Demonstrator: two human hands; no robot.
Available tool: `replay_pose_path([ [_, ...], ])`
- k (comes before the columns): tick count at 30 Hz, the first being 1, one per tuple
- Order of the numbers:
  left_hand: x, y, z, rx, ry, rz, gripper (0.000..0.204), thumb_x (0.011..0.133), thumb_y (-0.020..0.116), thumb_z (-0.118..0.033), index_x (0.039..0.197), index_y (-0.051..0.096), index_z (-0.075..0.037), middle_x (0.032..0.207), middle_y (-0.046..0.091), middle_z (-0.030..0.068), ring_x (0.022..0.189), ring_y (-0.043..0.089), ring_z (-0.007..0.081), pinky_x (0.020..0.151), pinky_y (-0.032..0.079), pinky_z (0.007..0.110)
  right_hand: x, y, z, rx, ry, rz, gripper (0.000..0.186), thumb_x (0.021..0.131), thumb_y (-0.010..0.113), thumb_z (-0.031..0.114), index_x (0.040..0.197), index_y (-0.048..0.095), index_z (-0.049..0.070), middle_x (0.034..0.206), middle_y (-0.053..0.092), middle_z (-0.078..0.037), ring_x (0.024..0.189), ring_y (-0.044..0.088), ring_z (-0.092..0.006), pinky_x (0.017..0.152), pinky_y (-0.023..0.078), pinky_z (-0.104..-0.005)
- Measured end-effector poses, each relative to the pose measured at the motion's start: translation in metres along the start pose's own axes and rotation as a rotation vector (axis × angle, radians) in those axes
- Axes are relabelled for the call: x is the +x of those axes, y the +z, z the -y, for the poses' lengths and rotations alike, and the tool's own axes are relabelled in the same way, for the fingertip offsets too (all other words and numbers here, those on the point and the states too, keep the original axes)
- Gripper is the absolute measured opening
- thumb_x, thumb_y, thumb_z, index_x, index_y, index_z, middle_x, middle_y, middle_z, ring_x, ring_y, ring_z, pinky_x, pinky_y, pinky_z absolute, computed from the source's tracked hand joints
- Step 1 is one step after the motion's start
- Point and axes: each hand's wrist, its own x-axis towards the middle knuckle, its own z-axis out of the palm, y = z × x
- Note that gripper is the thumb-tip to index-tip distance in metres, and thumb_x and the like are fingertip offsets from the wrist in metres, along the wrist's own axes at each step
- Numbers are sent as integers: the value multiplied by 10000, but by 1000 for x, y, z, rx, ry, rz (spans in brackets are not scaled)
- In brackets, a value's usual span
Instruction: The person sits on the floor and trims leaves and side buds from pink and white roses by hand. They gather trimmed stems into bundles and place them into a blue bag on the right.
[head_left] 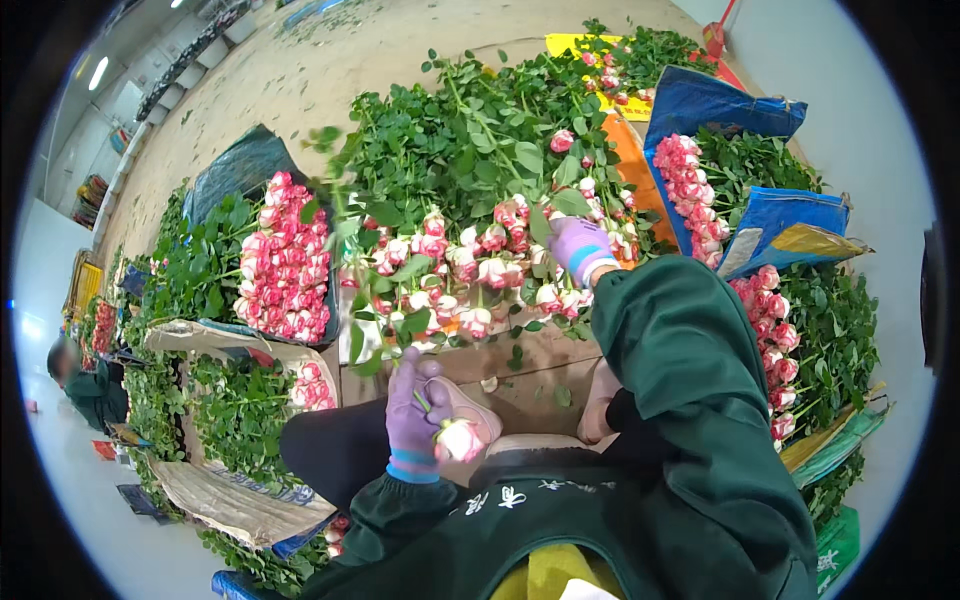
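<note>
My left hand (408, 412), in a purple knit glove with a striped cuff, is closed round the stem of a rose in front of my lap. The white and pink rose head (460, 441) hangs beside the palm; its leafy stem runs up and away. Farther right, my right hand (580, 246), gloved alike, reaches into a big heap of cut roses (500, 272). Its fingers are bunched beside a leaf (571, 203), partly hidden, and what they grip does not show. Blooms in the heap face me, and the green stems lie away.
Rose bunches in wraps stand at the left (285, 262) and right (688, 185), with blue sheets (715, 105) around some. More roses lie on a yellow sheet (566, 44) at the back. A white wall (850, 120) rises at right. Another person (97, 390) is far left.
</note>
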Motion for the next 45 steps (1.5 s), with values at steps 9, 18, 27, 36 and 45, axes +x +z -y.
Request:
replay_pose_path([
  [9,-25,-24,-71,264,233,23,310,950,464,-330,1183,498,-129,808,598,23,503,498,116,412,402,241,-19,64,-35,94,-62,156,281,801,602,273,1047,648,145,920,645,-154,884,618,-311,768,476,-385],
  [18,48,-21,-161,558,708,344,390,978,393,-238,1288,416,-3,882,647,77,493,520,46,382,348,142,-81,153,-34,-235,-377,253,182,789,540,188,929,648,144,819,643,-142,786,625,-325,702,479,-428],
  [27,70,-44,-160,463,616,320,334,962,443,-242,1209,502,-24,908,663,147,443,504,77,352,321,161,-94,208,-6,-432,-372,311,214,828,491,173,950,667,170,873,668,-109,856,640,-278,734,463,-413],
  [36,78,-42,-153,625,634,175,436,953,459,-299,1296,422,-31,961,636,121,473,469,62,359,267,153,-95,213,7,-502,-343,322,123,721,584,154,761,692,110,765,666,-109,742,650,-266,612,485,-413],
  [45,67,-55,-150,915,709,166,659,815,502,-1,1420,245,-41,1171,509,58,588,325,20,489,266,152,-98,241,-2,-403,-259,398,179,777,539,118,857,699,112,811,679,-48,776,654,-222,600,467,-400],
])
